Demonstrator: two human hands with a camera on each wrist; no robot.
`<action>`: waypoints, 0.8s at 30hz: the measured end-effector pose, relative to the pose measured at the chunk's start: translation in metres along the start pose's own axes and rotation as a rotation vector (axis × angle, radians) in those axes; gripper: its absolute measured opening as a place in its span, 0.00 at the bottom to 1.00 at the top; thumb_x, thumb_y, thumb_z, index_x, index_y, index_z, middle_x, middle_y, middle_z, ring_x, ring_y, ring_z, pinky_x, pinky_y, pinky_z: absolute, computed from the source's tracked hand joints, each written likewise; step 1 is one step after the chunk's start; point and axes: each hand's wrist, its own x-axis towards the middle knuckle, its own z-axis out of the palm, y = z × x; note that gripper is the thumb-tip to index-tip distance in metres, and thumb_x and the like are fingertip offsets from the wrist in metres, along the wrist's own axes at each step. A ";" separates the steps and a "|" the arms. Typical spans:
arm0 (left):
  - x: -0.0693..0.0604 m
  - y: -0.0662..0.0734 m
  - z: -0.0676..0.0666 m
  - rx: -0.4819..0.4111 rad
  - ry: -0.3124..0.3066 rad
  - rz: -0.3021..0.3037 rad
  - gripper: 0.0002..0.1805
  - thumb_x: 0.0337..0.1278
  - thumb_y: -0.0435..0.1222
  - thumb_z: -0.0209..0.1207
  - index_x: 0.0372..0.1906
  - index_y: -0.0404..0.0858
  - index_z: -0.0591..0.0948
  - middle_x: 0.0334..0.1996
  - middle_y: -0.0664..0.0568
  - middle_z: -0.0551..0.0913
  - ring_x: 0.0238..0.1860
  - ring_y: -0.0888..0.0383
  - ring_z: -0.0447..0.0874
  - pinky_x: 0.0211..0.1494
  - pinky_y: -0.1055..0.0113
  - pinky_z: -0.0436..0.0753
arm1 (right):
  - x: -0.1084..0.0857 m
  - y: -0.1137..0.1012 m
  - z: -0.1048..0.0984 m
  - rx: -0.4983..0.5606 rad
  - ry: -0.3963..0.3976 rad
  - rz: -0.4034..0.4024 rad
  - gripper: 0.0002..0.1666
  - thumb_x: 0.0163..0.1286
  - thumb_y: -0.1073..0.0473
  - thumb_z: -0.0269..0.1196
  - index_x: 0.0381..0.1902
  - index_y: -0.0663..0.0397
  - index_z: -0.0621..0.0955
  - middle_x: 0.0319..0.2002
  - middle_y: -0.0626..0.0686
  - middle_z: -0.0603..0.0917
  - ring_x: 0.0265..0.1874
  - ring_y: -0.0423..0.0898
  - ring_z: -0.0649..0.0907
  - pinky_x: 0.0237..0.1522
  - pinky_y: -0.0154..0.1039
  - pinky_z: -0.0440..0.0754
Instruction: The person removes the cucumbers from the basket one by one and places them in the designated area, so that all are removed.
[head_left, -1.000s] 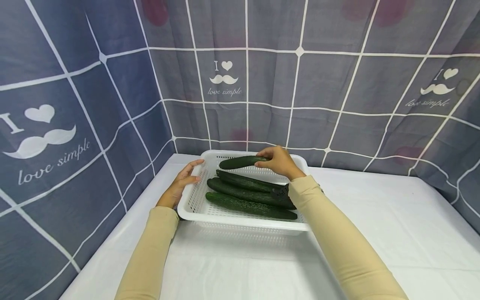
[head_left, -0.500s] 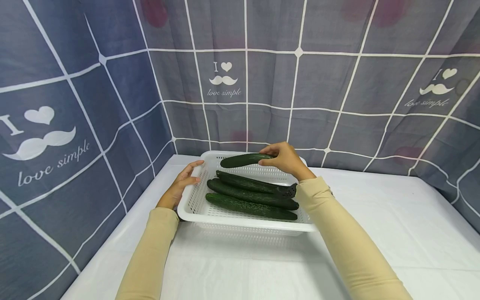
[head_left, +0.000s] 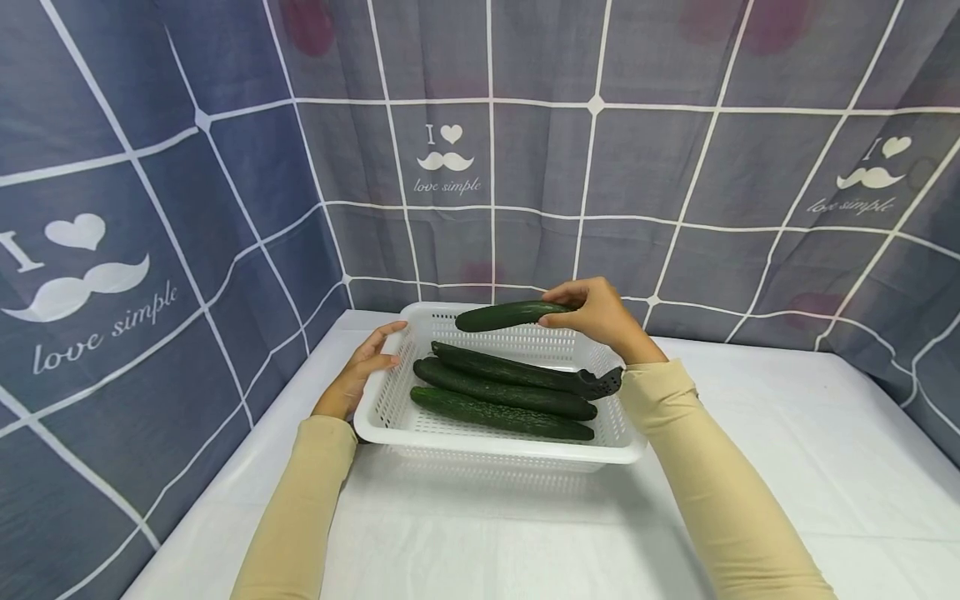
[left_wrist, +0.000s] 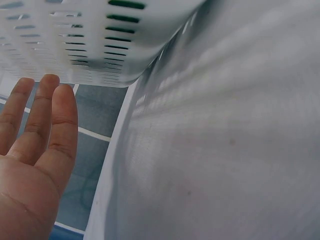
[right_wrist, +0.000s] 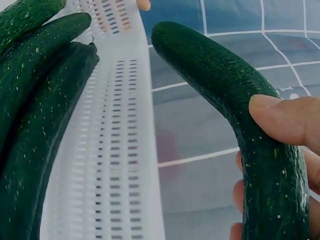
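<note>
A white perforated plastic basket (head_left: 495,450) stands on the table with several dark green cucumbers in it. My left hand (head_left: 358,375) rests on the basket's left rim with the thumb and a finger over the edge. In the left wrist view, three straight fingers (left_wrist: 64,120) lie against or near the basket's outer wall; contact is unclear. My right hand (head_left: 603,317) pinches one end of a slightly curved cucumber (head_left: 498,317), raised above the far side of the basket. Three cucumbers (head_left: 502,412) lie side by side below, the farthest partly hidden by a black perforated piece at my right wrist.
A white cloth (head_left: 480,533) covers the table. Grey checked curtains (head_left: 540,167) with white lines and lettering hang behind and to the left, close to the basket's far side. The basket casts a soft shadow in front.
My right hand has moved right and slightly up, carrying the cucumber with it. More of the basket's right side and the lying cucumbers shows. The left hand has stayed on the rim.
</note>
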 end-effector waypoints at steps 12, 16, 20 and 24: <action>0.000 0.001 0.000 -0.007 -0.007 0.001 0.34 0.64 0.30 0.53 0.74 0.56 0.72 0.78 0.41 0.60 0.69 0.50 0.70 0.60 0.58 0.81 | -0.022 -0.003 -0.026 0.049 0.004 0.001 0.24 0.63 0.62 0.79 0.57 0.63 0.89 0.48 0.57 0.92 0.40 0.41 0.86 0.45 0.33 0.81; 0.000 0.002 0.000 -0.005 -0.004 -0.004 0.34 0.65 0.31 0.53 0.75 0.55 0.71 0.78 0.41 0.60 0.68 0.51 0.71 0.60 0.58 0.81 | -0.028 -0.003 -0.036 0.070 0.008 -0.003 0.25 0.63 0.63 0.79 0.57 0.65 0.89 0.47 0.56 0.92 0.39 0.39 0.87 0.44 0.32 0.82; -0.002 0.002 0.000 -0.003 0.000 -0.005 0.34 0.65 0.31 0.54 0.76 0.54 0.71 0.77 0.43 0.62 0.67 0.54 0.73 0.60 0.60 0.82 | -0.035 0.001 -0.043 0.079 0.024 -0.014 0.24 0.63 0.64 0.78 0.57 0.67 0.88 0.45 0.55 0.92 0.37 0.38 0.87 0.42 0.31 0.83; -0.002 0.001 0.000 -0.005 0.002 -0.001 0.33 0.65 0.31 0.54 0.75 0.54 0.71 0.74 0.47 0.66 0.65 0.55 0.75 0.60 0.60 0.82 | -0.043 0.011 -0.049 0.090 0.042 -0.023 0.24 0.64 0.65 0.78 0.57 0.69 0.88 0.42 0.50 0.92 0.37 0.38 0.88 0.43 0.31 0.84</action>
